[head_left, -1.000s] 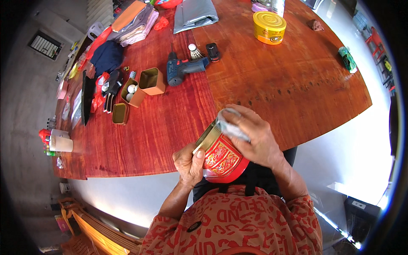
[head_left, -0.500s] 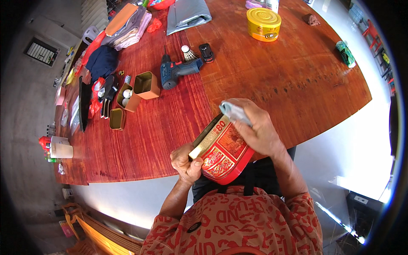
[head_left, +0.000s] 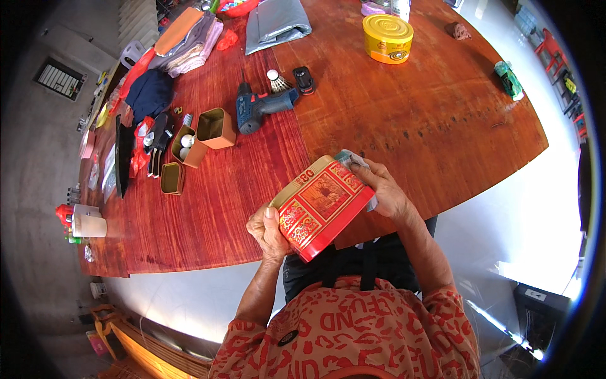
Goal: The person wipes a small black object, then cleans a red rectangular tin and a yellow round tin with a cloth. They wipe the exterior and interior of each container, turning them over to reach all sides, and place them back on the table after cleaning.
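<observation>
In the middle of the frame, the red and gold tin now shows its broad front panel; a second ago it was turned more edge-on, with its dark opening in sight. The left hand still grips its left end, thumb on the front, the other fingers mostly hidden. The right hand has moved from the upper rim to the right end, its fingers closed round a pale cloth against the tin; how tightly they press, I cannot tell. On the table, the drill at upper centre and yellow tin at upper right keep the same arrangement.
</observation>
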Demonstrator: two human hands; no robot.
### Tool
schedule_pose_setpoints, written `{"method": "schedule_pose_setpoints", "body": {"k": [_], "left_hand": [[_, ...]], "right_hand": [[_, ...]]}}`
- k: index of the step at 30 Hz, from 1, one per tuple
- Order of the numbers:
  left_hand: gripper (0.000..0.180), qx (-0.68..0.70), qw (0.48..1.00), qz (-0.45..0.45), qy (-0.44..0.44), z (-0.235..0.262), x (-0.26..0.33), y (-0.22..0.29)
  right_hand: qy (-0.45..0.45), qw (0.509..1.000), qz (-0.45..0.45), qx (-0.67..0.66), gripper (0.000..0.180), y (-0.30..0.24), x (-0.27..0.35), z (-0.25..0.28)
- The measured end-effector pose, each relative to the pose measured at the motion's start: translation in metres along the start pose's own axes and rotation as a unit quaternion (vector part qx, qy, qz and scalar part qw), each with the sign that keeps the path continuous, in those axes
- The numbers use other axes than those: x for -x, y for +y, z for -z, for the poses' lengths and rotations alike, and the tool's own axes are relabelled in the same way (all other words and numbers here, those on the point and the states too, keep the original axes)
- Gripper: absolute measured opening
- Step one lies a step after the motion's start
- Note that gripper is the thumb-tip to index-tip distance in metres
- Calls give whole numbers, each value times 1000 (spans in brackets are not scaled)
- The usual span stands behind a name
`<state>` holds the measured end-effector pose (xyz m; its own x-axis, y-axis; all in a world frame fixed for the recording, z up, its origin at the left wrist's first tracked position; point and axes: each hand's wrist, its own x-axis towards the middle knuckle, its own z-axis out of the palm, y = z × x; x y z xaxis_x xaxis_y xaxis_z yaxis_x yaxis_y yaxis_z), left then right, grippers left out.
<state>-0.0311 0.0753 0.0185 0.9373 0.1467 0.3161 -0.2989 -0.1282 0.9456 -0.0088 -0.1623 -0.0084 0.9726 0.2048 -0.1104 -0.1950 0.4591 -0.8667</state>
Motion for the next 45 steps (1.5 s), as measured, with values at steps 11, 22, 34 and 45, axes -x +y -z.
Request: {"method": "schedule_pose_setpoints", "body": {"k": [11,22,34,45], "left_hand": [[50,45,995,70,63,-31,-3,2],[46,72,991,76,80,-45,-7,15],[47,184,934,269,144,-42,-24,19],[55,162,944,249,142,-40,-31,13]], "right_hand": [[244,911,274,189,27,-28,14,-43],[66,780,434,445,44,-9,44,-77],[220,762,332,510,67,-18,-2,-67],[-35,746,408,525,69,-4,24,-80]]}}
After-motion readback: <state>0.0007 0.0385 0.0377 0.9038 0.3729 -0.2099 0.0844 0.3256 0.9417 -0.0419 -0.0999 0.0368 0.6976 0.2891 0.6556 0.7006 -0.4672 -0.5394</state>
